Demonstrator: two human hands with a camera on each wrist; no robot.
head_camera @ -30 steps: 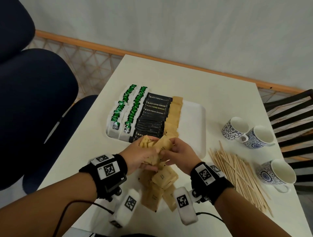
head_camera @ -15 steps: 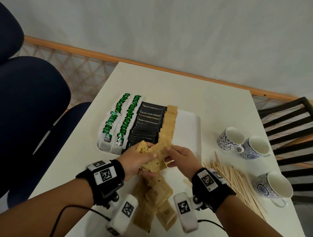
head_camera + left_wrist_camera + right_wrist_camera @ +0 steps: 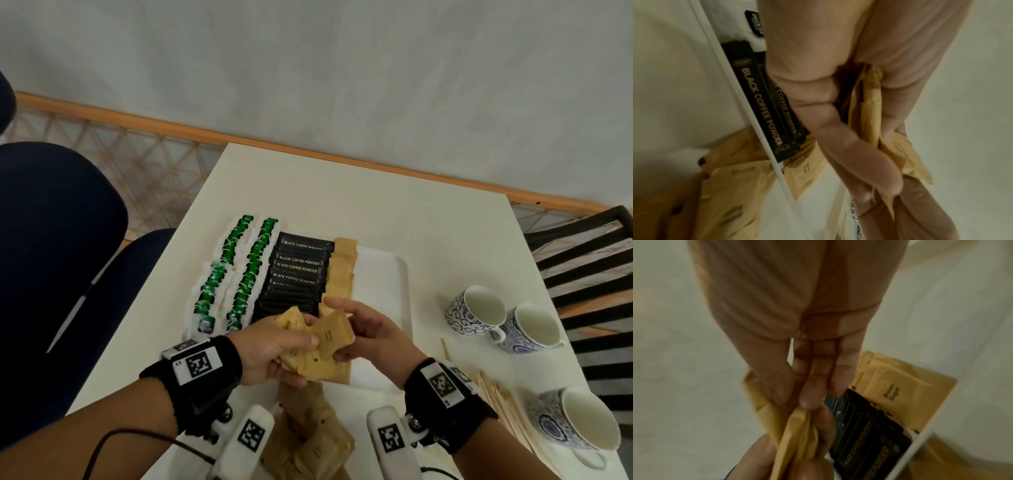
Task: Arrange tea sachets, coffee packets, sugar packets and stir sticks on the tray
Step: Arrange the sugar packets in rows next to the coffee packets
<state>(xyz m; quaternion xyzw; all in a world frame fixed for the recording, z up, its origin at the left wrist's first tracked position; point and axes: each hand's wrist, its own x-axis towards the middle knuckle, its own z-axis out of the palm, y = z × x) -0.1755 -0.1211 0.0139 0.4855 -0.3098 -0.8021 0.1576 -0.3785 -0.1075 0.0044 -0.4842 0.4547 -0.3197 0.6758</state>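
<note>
White table set against a pale wall carries a white tray near its left edge. On the tray, from its left edge inward, lie two rows of green-and-white tea sachets, a row of black coffee packets and a row of brown sugar packets; the tray's right part is bare. Above the tray's near edge, the left hand grips a bunch of sugar packets, fingers curled round them and thumb on top. The right hand meets it there, pinching the same bunch between thumb and fingertips. Below the hands, at the table's near edge, more sugar packets lie in a loose heap. Stir sticks lie in a pile on the table near its right edge, well off the tray. Three blue-patterned cups stand by the right edge. A dark blue chair stands off the table's left edge, and a slatted black chair off its right.
</note>
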